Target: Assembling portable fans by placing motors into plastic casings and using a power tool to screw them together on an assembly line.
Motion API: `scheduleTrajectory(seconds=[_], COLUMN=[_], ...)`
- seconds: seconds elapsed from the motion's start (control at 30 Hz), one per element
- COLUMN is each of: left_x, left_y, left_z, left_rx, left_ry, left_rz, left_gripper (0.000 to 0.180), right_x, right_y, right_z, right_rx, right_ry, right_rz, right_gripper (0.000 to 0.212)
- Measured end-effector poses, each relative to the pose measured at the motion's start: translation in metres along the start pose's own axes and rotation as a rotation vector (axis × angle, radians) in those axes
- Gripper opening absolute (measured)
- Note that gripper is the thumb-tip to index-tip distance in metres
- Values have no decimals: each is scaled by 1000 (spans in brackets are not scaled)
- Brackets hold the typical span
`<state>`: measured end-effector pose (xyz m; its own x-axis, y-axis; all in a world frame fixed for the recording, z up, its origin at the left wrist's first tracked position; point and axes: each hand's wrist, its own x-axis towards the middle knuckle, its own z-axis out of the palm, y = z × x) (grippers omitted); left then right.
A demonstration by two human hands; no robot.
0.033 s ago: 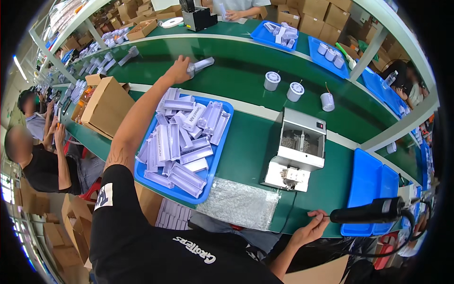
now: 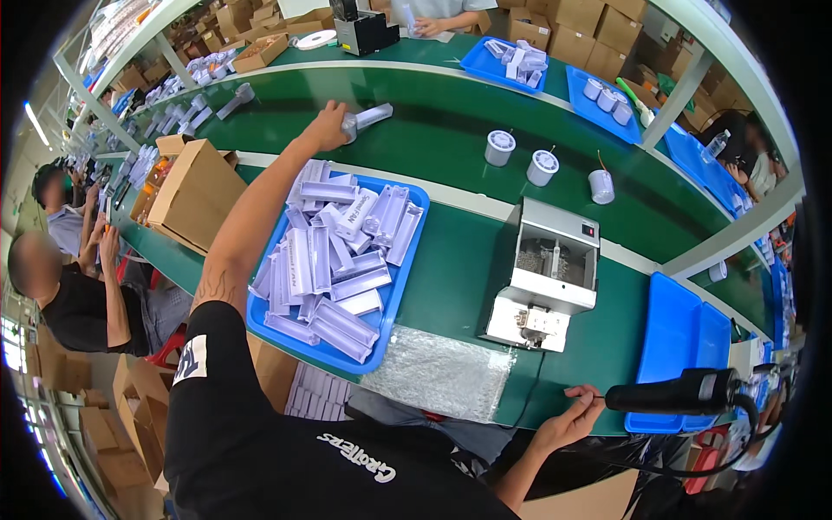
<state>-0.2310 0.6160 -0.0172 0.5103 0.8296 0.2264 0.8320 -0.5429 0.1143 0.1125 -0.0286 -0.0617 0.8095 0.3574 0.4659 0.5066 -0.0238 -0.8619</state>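
Stretched out over the green conveyor belt, my left hand (image 2: 328, 128) is closed around the round end of a white plastic part with a long handle (image 2: 371, 117). My right hand (image 2: 568, 421) is at the front edge of the bench, thumb and finger pinched at the thin tip of a black electric screwdriver (image 2: 672, 394). Anything between those fingertips is too small to make out. Below my left arm, a blue tray (image 2: 400, 299) holds a pile of white handle shells (image 2: 299, 260). A silver screw feeder (image 2: 552, 273) with loose screws inside stands to the right.
Three white round motor housings (image 2: 500, 148) with wires sit on the belt. Bubble wrap (image 2: 442, 373) lies by the tray. Empty blue trays (image 2: 672, 338) stand at right, a cardboard box (image 2: 198, 195) at left. Metal posts (image 2: 737, 225) frame the bench. Co-workers sit at left and across.
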Motion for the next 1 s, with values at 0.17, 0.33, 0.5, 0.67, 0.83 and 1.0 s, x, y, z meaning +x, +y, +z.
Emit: scheduleTrajectory(seconds=[0.17, 0.33, 0.5, 0.67, 0.83, 1.0], left_x=[-1, -42, -73, -64, -35, -2], left_y=[-23, -27, 27, 68, 152, 218], left_z=[-2, -30, -101, -106, -101, -50], left_rx=[-200, -221, -421, -596, -291, -128], left_ry=[-72, 225, 244, 299, 176, 13], left_rz=[-60, -25, -129, 140, 143, 313], left_gripper=[85, 58, 17, 20, 32, 40], right_x=[2, 6, 12, 12, 13, 11], right_y=[-2, -9, -8, -1, -2, -1], right_z=[2, 6, 1, 0, 7, 0], right_rx=[7, -46, -66, -30, 8, 4], right_ry=[-23, -71, -139, -166, -188, -117], right_rz=[18, 37, 52, 58, 79, 67], right_gripper=[20, 21, 18, 15, 14, 15])
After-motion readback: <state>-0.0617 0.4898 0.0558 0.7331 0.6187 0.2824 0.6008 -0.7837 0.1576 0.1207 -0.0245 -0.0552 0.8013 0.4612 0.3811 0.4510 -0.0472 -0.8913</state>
